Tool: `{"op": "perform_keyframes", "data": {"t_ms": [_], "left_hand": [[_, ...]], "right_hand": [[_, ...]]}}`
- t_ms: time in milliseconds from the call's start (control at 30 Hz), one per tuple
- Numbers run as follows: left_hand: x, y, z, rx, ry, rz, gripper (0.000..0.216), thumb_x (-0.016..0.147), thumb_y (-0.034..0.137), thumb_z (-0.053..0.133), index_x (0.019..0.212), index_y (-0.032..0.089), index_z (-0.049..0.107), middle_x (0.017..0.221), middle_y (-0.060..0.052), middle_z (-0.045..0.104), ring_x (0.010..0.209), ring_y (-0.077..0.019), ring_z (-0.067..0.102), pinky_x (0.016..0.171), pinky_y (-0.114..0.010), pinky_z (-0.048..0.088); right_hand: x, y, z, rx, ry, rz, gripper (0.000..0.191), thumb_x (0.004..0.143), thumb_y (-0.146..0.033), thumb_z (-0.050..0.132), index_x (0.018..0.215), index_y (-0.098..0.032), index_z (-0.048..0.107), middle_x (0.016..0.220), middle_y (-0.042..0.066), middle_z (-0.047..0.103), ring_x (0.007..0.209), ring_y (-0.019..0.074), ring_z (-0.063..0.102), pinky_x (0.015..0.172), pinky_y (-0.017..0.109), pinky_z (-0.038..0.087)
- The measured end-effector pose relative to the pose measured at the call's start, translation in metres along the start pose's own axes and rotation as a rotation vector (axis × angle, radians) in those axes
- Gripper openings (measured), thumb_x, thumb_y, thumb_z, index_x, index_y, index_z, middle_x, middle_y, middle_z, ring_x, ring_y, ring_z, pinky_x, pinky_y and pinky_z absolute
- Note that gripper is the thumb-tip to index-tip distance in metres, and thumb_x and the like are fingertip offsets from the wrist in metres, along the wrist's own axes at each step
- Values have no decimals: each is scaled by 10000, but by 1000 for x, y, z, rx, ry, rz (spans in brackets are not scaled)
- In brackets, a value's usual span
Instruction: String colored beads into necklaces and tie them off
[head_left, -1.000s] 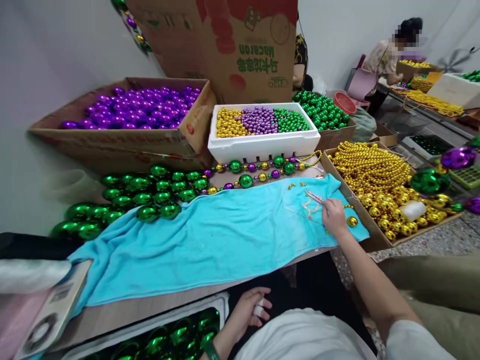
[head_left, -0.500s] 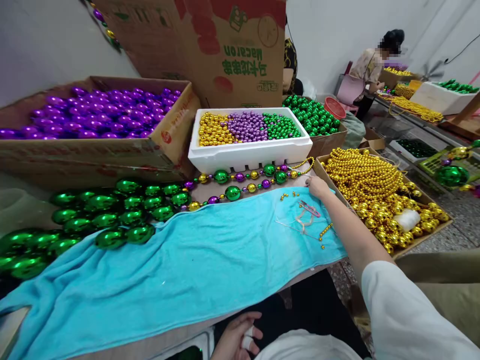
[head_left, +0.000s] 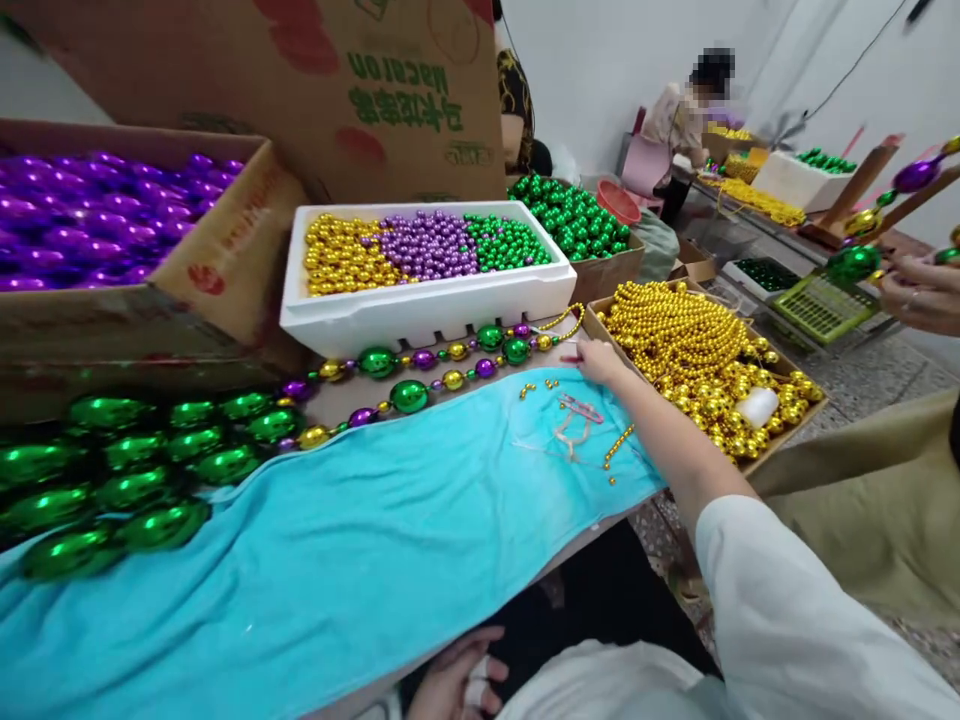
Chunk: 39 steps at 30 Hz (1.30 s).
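My right hand (head_left: 598, 362) reaches to the far edge of the turquoise towel (head_left: 360, 530), its fingers closed around a small dark red item (head_left: 571, 358) I cannot make out. Just beyond it lies the end of a garland (head_left: 409, 396) of green, purple and gold beads, with a loop of small gold beads (head_left: 576, 318). On the towel, nearer to me, are pink-handled snips (head_left: 581, 408), a pale tangled cord (head_left: 572, 438) and a short row of gold beads (head_left: 619, 446). Low by my lap, my left hand (head_left: 457, 678) rests loosely curled and empty, white tape on its fingers.
A white foam box (head_left: 427, 300) holds gold, purple and green beads. Purple beads fill a carton (head_left: 232, 225) at left; large green beads (head_left: 135, 450) lie before it. A carton of gold beads (head_left: 705, 370) stands right. Another person's hand (head_left: 926, 290) holds a garland; someone sits farther back.
The view has swung right, so the table things sit farther left. A dark red item now shows at my right fingertips. Another person's hand with a garland has come into view at right.
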<state>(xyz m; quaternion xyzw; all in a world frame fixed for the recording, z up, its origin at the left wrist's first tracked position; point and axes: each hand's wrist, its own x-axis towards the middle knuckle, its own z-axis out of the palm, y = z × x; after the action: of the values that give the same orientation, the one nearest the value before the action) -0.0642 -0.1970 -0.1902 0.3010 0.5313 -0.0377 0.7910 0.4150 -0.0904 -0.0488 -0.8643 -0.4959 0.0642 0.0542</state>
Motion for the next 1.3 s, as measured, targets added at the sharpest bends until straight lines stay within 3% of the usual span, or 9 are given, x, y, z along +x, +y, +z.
{"op": "perform_keyframes", "data": {"t_ms": [167, 333, 433, 567, 700, 867, 967, 1067, 1300], "left_hand": [[-17, 8, 11, 60, -40, -12, 566, 741, 486, 684, 1163, 138, 540, 759, -73, 675, 516, -152, 628, 406, -202, 443], [-27, 2, 18, 311, 20, 77, 473, 788, 480, 607, 1096, 121, 605, 781, -68, 668, 512, -131, 611, 423, -197, 424], [-45, 14, 31, 677, -25, 355, 340, 862, 387, 529, 1039, 147, 693, 871, -89, 705, 681, -154, 668, 596, -239, 522], [-71, 52, 44, 940, 2, 735, 348, 931, 312, 435, 1115, 181, 699, 996, -88, 731, 915, -178, 686, 848, -296, 545], [-77, 79, 37, 1061, 202, 1037, 333, 959, 275, 419, 1140, 183, 682, 1014, -70, 731, 917, -164, 687, 868, -292, 542], [-65, 81, 21, 1280, 525, 1351, 308, 941, 207, 468, 1195, 167, 638, 1143, -100, 690, 1113, -218, 627, 971, -358, 489], [-57, 76, 18, 1421, 642, 1359, 399, 922, 265, 532, 1306, 159, 560, 1330, -144, 584, 1338, -306, 457, 1050, -448, 419], [-49, 73, 19, 1501, 740, 1315, 493, 911, 352, 561, 1364, 164, 511, 1420, -172, 499, 1406, -361, 349, 1074, -503, 366], [-30, 69, 5, 1513, 852, 1271, 497, 921, 437, 528, 1315, 138, 564, 1405, -196, 508, 1370, -395, 377, 1086, -538, 306]], "right_hand": [[-32, 21, -10, 197, 180, 123, 272, 931, -250, 463, 1159, -146, 570, 1109, 112, 661, 981, 212, 601, 834, 322, 458], [-89, 45, 20, 311, 110, 198, 150, 820, -265, 611, 902, -142, 634, 760, 23, 663, 659, 143, 571, 611, 238, 421], [-113, 48, 40, 317, 112, 215, 134, 811, -255, 611, 872, -141, 645, 751, 37, 650, 678, 159, 572, 620, 248, 422], [-128, 44, 43, 279, 220, 177, 197, 843, -198, 545, 996, -119, 641, 1043, 155, 634, 973, 261, 565, 818, 344, 439], [-142, 39, 35, 291, 284, 97, 199, 882, -212, 485, 974, -136, 645, 1040, 159, 617, 981, 271, 551, 866, 372, 430], [-177, 29, 41, 363, 316, -11, 203, 904, -259, 467, 934, -161, 642, 959, 120, 644, 885, 235, 585, 813, 341, 454], [-203, 16, 53, 408, 320, -75, 195, 914, -263, 463, 905, -176, 637, 907, 99, 666, 869, 217, 606, 809, 321, 468], [-226, 5, 65, 435, 318, -121, 201, 929, -263, 454, 894, -192, 639, 889, 85, 681, 865, 206, 626, 800, 308, 483], [-251, 4, 76, 445, 359, -102, 222, 945, -257, 434, 901, -199, 644, 871, 82, 690, 843, 207, 640, 784, 320, 496]]}}
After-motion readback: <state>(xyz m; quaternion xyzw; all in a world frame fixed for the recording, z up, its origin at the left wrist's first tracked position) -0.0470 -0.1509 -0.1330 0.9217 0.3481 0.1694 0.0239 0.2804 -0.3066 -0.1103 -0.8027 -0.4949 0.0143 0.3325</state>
